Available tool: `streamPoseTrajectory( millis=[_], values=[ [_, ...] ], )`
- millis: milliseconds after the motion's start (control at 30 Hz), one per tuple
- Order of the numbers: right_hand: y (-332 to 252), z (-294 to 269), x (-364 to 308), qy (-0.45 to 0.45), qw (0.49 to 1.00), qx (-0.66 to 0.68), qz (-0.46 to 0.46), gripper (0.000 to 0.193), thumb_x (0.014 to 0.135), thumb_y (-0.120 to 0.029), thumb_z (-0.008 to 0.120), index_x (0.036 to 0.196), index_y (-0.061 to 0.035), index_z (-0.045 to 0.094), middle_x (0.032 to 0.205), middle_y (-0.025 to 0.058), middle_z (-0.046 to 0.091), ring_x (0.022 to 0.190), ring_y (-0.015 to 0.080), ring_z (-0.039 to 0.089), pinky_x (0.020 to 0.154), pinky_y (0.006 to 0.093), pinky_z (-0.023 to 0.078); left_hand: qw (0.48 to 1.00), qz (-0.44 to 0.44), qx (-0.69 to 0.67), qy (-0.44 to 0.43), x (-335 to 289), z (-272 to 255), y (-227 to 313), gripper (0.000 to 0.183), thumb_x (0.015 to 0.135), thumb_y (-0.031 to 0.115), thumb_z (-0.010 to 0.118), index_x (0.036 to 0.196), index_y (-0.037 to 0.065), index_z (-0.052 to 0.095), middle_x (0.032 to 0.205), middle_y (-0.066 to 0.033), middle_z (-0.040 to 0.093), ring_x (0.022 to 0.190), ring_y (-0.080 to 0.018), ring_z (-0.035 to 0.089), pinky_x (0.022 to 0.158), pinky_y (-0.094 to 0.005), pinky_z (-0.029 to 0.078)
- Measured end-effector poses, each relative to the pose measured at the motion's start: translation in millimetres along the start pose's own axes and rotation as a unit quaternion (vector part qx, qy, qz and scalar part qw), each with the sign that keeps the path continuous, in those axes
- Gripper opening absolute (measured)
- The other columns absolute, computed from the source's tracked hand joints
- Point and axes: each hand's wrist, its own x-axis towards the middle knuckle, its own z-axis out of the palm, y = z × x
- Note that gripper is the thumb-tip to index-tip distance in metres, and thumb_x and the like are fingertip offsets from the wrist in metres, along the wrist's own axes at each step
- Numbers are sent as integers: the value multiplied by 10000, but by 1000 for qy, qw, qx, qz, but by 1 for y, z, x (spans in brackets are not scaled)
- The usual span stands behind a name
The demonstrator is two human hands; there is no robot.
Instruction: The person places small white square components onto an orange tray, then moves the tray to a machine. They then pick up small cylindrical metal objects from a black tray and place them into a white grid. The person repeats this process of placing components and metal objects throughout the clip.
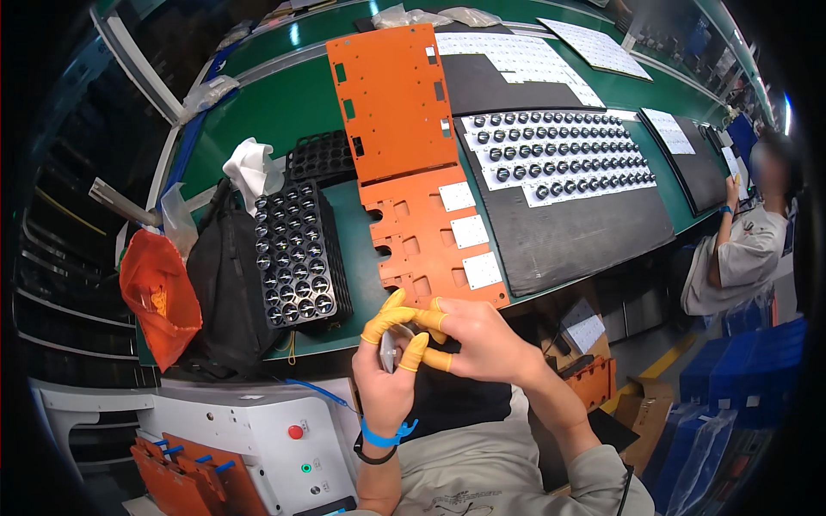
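My left hand, with yellow finger cots on its fingers, grips a small pale flat piece held on edge. My right hand, also in yellow finger cots, is closed against the left fingertips; what its fingers pinch is hidden. Just beyond both hands lies an orange hinged fixture, opened out, its upper plate folded away from me. Three white square boards sit along the right side of its near half.
Left of the fixture stands a stacked black tray of round black parts. At right, a dark foam board carries white panels with rows of black knobs. An orange bag stands far left. A co-worker is at far right.
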Motion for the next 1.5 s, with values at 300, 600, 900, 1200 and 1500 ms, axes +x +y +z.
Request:
streamPoseTrajectory(
  millis=[300, 600, 900, 1200, 1500],
  values=[
    [1, 31, -4, 178, 982, 42, 50, 337, 755, -65, 749, 1080, -6, 685, 765, 114, 583, 648, 285, 592, 560, 364, 469, 977, 122, 176, -2, 3, 20, 4, 345, 948, 61, 621, 1289, 3, 623, 1377, -179, 592, 1214, -252, 598, 971, -324, 490],
    [3, 19, -6, 229, 969, 52, 75, 291, 794, -91, 784, 1060, 13, 724, 676, 97, 557, 552, 197, 525, 504, 315, 407, 996, 56, 64, 38, -6, 16, -5, 315, 1029, 85, 483, 1312, 5, 596, 1336, -151, 605, 950, -179, 629, 808, -286, 514],
    [-2, 29, -5, 250, 956, 149, 43, 338, 863, -124, 760, 1161, 25, 704, 700, 78, 550, 537, 127, 488, 492, 275, 377, 996, -49, -69, 1, -4, 7, -16, 318, 1041, 235, 540, 1226, -13, 612, 839, 18, 545, 730, -55, 467, 655, -221, 368],
    [3, 39, -2, 241, 964, 111, 3, 310, 930, -155, 672, 1197, 3, 683, 744, 116, 538, 606, 243, 525, 551, 333, 429, 990, 56, 75, 103, 6, 6, -13, 197, 965, 135, 642, 1017, -54, 629, 917, -82, 613, 853, -185, 601, 804, -298, 476],
    [21, 36, -11, 265, 961, 68, 48, 318, 925, -149, 669, 1217, -24, 678, 728, 119, 516, 591, 245, 482, 552, 349, 404, 935, 72, 315, 144, 20, 4, -7, 173, 958, 78, 614, 1041, -70, 648, 941, -135, 611, 824, -260, 605, 741, -356, 479]
  ],
)
